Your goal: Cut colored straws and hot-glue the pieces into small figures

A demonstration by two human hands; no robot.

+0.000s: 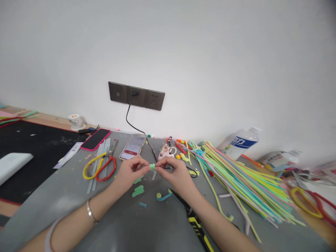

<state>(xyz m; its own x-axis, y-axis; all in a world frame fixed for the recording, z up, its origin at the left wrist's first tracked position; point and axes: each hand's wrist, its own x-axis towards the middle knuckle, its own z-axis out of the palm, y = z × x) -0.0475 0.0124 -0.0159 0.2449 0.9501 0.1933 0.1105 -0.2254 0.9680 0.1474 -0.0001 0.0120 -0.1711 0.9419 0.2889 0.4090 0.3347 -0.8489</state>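
Note:
Between the fingertips of both hands is a small green fuzzy piece [152,167], apparently bent pipe cleaner. My left hand [133,170] pinches it from the left. My right hand [174,171] pinches its other side, thumb and forefinger together. Just below lie a folded green pipe-cleaner piece [138,190] and a blue one with curled yellowish ends [164,196]. Under my right forearm, partly hidden, rests a black and yellow handled tool [196,227]. Left of my left hand are scissors with one yellow and one red handle [101,168].
A large bundle of pastel pipe cleaners [236,178] spreads over the right side of the grey table mat [126,227]. A lit phone [132,148] and a pink-edged phone [96,139] lie toward the wall. At right lean a plastic bottle [240,143] and more scissors [306,201].

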